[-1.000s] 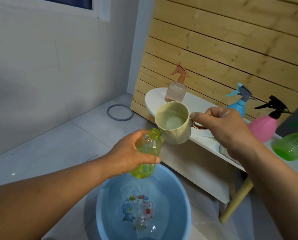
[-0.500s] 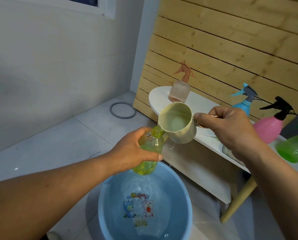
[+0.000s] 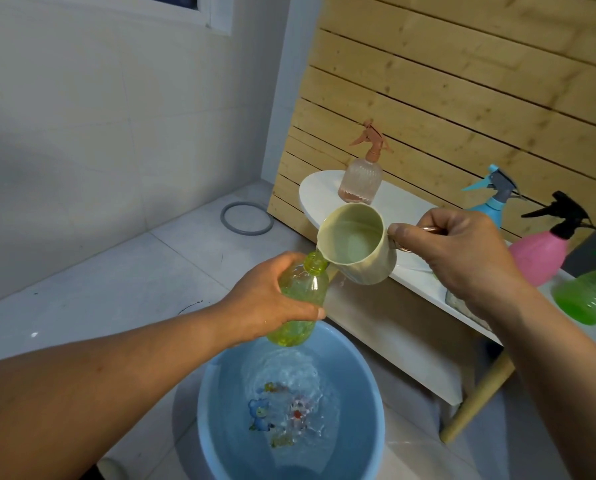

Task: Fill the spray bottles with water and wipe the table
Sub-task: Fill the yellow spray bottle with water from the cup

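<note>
My left hand grips a yellow-green bottle with no spray head, tilted with its open neck up and to the right, above a blue basin holding rippling water. My right hand holds a cream cup by its handle. The cup is tipped left, its lip touching the bottle's neck, with water inside. On the white table stand a peach spray bottle, a blue spray bottle and a pink spray bottle.
A green bottle lies at the table's right edge. A grey ring rests on the tiled floor by the wall corner. A wooden slat wall backs the table. A wooden table leg slants down on the right of the basin.
The cup has tipped further toward the bottle's neck, and the basin water now ripples where drops fall. Both hands stay in nearly the same place.
</note>
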`<state>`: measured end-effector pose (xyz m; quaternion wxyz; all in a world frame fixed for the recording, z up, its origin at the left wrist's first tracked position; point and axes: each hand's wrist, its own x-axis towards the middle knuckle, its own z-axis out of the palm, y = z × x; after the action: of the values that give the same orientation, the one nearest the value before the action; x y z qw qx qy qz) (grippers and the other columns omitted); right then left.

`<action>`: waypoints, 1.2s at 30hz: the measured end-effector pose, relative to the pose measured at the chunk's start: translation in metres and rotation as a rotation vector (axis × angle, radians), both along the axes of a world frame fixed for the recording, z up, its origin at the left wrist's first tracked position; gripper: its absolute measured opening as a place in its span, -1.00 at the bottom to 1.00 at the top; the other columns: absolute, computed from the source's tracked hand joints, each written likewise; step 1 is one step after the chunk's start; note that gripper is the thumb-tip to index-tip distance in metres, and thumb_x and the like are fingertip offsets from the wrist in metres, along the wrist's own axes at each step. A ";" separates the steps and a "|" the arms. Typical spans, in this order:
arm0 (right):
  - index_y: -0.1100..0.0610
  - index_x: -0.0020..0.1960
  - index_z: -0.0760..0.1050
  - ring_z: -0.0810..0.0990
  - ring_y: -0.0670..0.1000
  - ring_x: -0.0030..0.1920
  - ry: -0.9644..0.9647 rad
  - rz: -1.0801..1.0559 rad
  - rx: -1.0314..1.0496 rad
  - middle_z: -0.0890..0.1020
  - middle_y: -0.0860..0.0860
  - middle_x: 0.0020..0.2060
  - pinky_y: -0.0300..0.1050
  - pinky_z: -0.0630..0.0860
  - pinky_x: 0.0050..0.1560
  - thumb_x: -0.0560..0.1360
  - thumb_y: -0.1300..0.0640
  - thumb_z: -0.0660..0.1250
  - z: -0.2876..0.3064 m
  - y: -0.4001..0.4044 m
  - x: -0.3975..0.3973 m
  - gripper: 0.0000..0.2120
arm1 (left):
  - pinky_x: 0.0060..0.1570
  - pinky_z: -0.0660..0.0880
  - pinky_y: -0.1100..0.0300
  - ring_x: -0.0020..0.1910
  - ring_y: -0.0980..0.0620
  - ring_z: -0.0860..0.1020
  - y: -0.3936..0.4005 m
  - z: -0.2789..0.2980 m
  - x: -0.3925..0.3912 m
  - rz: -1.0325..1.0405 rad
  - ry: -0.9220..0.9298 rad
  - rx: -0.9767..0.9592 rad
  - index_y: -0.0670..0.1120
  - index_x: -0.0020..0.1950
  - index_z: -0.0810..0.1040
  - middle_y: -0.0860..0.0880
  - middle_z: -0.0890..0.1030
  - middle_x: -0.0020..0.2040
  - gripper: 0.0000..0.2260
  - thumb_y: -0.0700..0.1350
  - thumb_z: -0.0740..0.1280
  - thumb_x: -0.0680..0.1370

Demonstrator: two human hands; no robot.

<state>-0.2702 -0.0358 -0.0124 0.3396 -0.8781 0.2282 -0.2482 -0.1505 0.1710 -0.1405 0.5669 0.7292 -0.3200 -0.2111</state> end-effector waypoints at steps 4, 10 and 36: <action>-0.03 -0.40 0.51 0.29 -0.13 -0.58 -0.005 -0.006 -0.026 0.37 -0.14 -0.62 -0.15 0.26 -0.41 0.39 -0.14 0.52 0.001 0.002 -0.001 -0.69 | 0.06 0.67 0.10 0.02 0.27 0.64 0.000 -0.001 -0.001 0.001 -0.012 0.001 0.29 0.24 0.52 0.28 0.65 0.05 -0.37 0.14 0.66 0.23; -0.07 -0.39 0.52 0.33 -0.14 -0.57 -0.002 -0.010 -0.072 0.40 -0.14 -0.62 -0.17 0.26 -0.41 0.41 -0.13 0.51 0.003 0.006 -0.001 -0.71 | 0.04 0.66 0.16 0.03 0.31 0.62 -0.001 -0.003 -0.002 0.001 -0.032 -0.008 0.30 0.26 0.51 0.31 0.63 0.07 -0.35 0.17 0.65 0.22; 0.11 -0.38 0.47 0.31 -0.11 -0.53 -0.023 -0.030 -0.151 0.41 -0.10 -0.59 -0.15 0.30 -0.40 0.42 -0.12 0.50 0.007 0.012 -0.006 -0.61 | -0.02 0.64 0.24 0.01 0.31 0.63 -0.003 -0.003 -0.005 0.021 -0.065 -0.002 0.28 0.27 0.51 0.32 0.64 0.05 -0.31 0.26 0.61 0.16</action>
<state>-0.2758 -0.0238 -0.0057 0.2711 -0.8948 0.2179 -0.2799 -0.1551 0.1675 -0.1434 0.5590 0.7385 -0.3308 -0.1810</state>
